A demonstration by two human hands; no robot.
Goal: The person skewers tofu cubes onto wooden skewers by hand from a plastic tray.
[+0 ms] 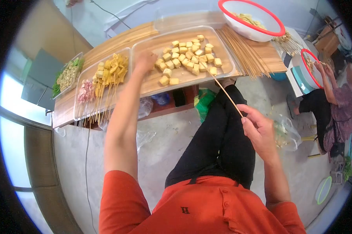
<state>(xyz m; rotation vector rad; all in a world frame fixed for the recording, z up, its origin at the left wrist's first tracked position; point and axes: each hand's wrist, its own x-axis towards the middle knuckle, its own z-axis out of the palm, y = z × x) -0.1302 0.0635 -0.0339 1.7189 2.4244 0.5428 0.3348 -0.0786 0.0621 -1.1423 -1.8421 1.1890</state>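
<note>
My right hand (258, 126) pinches the lower end of a wooden skewer (227, 95), which slants up and left. The skewer's far end reaches a tofu cube near the right part of the large clear tray (144, 87). Several yellowish tofu cubes (183, 54) lie loose in that tray. My left hand (145, 61) is over the tray's left side, beside the cubes; its fingers are blurred. Left of it, a second clear tray (77, 113) holds skewered yellow pieces (115, 68) and pink meat skewers (86, 91).
Bare skewers (244, 52) lie right of the large tray, below a red-rimmed bowl (252, 35). A tray of greens (68, 74) is at far left. Another person (342, 101) sits at right by a second red-rimmed bowl (310, 70). Plastic bags (285, 132) are on the floor.
</note>
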